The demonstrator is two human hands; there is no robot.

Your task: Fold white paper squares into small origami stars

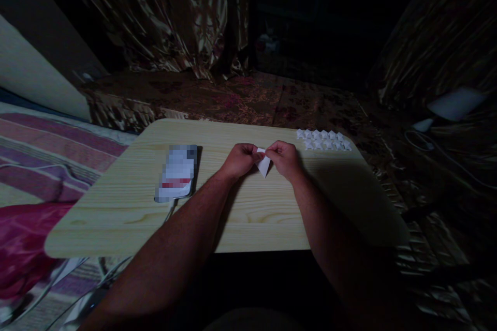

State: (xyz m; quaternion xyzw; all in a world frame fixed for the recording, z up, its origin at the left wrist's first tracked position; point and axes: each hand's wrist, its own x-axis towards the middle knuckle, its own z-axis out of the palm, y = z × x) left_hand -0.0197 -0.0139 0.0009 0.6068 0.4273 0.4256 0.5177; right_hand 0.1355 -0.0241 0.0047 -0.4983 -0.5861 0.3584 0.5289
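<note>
Between my two hands, just above the middle of the wooden table, is a small piece of white folded paper (264,165) that tapers to a point toward me. My left hand (241,159) pinches its upper left side between thumb and fingers. On the upper right side, my right hand (283,158) grips it the same way, with the thumbs close together. The fingertips cover the paper's top edge. Toward the far right corner sit several small white folded paper pieces (318,139) in two rows, apart from my hands.
The light wooden table (256,222) has rounded corners. A phone (178,173), partly blurred out, lies at its left with a white cable (171,211) running off it. A striped bedspread (46,165) is at the left; patterned curtains (194,10) hang behind. A white lamp-like object (456,103) stands right.
</note>
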